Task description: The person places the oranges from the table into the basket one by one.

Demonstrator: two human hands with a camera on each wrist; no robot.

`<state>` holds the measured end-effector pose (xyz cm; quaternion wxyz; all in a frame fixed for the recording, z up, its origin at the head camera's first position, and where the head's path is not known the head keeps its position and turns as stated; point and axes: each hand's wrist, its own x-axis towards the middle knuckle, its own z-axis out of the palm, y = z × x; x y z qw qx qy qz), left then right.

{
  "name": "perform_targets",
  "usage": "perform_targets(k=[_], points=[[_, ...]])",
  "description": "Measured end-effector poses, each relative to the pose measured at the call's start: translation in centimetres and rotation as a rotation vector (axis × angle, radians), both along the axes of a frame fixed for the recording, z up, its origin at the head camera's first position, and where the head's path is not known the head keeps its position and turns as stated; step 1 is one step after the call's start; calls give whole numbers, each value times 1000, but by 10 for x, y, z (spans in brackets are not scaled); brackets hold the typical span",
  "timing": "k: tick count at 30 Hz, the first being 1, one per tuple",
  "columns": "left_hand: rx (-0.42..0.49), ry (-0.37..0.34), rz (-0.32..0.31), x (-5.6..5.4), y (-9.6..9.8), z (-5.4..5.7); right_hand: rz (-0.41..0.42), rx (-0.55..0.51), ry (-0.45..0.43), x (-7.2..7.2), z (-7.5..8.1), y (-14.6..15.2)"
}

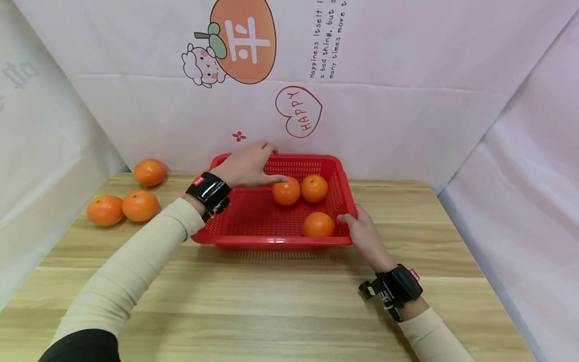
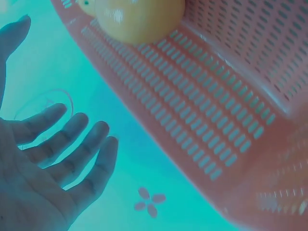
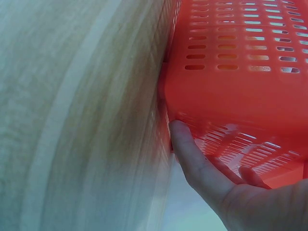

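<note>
A red perforated plastic basket [image 1: 267, 213] stands on the table towards the back. Inside it are a mandarin [image 1: 286, 191] near the middle, a second mandarin [image 1: 315, 188] beside that, and a third mandarin [image 1: 318, 224] at the front right. My left hand [image 1: 248, 166] hovers over the basket's back rim with fingers spread and nothing in the palm, as the left wrist view shows too. Its thumb overlaps the middle mandarin in the head view; contact is unclear. My right hand [image 1: 365, 234] grips the basket's right side, thumb over the rim and fingers against the outer wall [image 3: 231, 101].
Three more mandarins lie on the table left of the basket: one at the back [image 1: 150, 172] and two in front [image 1: 140, 205]. A sliver of orange shows by my left wrist, mostly hidden. White printed cloth [image 1: 384, 115] rises behind the wooden table [image 1: 271, 301].
</note>
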<state>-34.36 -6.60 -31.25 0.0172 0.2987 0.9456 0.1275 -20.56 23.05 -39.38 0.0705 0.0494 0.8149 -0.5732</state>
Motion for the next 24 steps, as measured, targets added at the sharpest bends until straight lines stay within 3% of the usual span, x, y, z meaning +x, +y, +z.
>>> perform_targets(k=[12,24], points=[[120,119,102,-5,-46,13,3,0,-3,0,1,2],[165,73,291,-10,-96,2,-5,-13,-5,0,1,0]])
